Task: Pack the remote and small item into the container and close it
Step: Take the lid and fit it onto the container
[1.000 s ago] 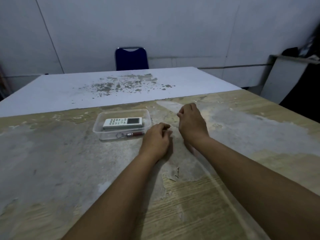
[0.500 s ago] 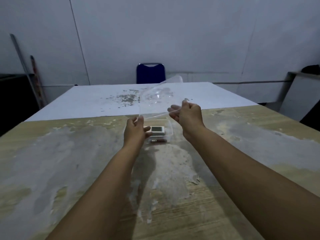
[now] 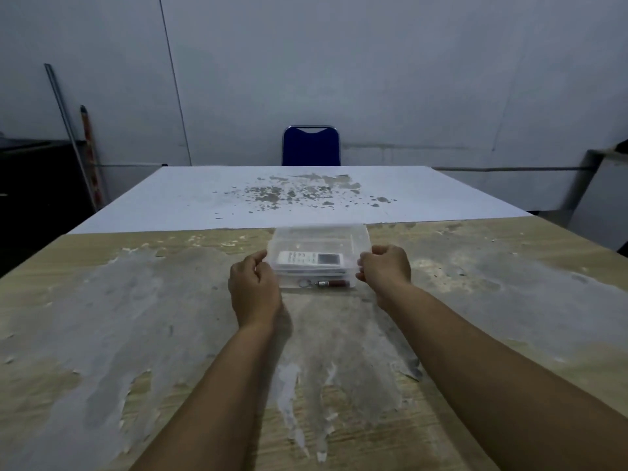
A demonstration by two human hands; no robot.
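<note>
Pinching the lid (image 3: 319, 236) at its short ends, the left hand (image 3: 254, 289) and right hand (image 3: 385, 270) flanked the container (image 3: 350, 283) on the counter (image 3: 136, 317), its long axis left-to-right, remote (image 3: 308, 258) and small item (image 3: 324, 283) inside, both hands equally near.

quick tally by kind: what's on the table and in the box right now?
Clear container: 1
Clear lid: 1
White remote: 1
Small keyring item: 1
Total: 4
Left hand and right hand hold the lid's ends.
</note>
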